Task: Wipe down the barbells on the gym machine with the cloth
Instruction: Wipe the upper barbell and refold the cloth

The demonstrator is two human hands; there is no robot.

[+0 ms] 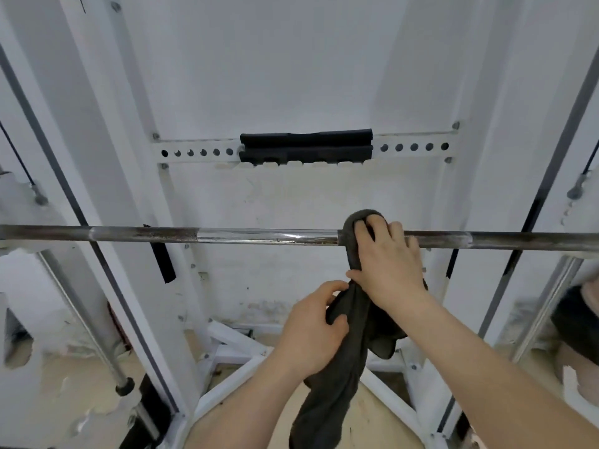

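We've got the cloth (pixel 340 367) looped over the bar (pixel 259 237), right of centre, w/ a tail hanging down on the near side. Our R hand (pixel 385 264) lies on top, fingers curled over cloth & bar, thumb tucked beneath, so it clamps the fabric round the steel. Our L hand (pixel 311 332) sits lower & nearer, fingers closed round the hanging tail.

Step in hand, as we read it: wiping along the shaft. To do it well we'd pull the tail taut w/ the L hand so the loop hugs the whole round, not just the top. Then squeeze w/ the R hand & slide sideways in long strokes, twisting a bit so the underside gets rubbed too. The dull stretches prob. need more pressure & repeat passes. Mind the loose end doesn't snag on the rack (pixel 107 140).

Materials: the bar is a long, thin steel rod, level across the view. The section just left of the cloth is bright mirror chrome. Further left, & right of our R hand, it's dark, matt & speckled brown, prob. rust or grime. The cloth is dark grey, soft & limp, nappy like towelling, bunched into a thick rope. The rack is white-painted metal w/ boxy uprights. A holed cross-strip on the far side carries a black, foam-looking pad (pixel 304 144).
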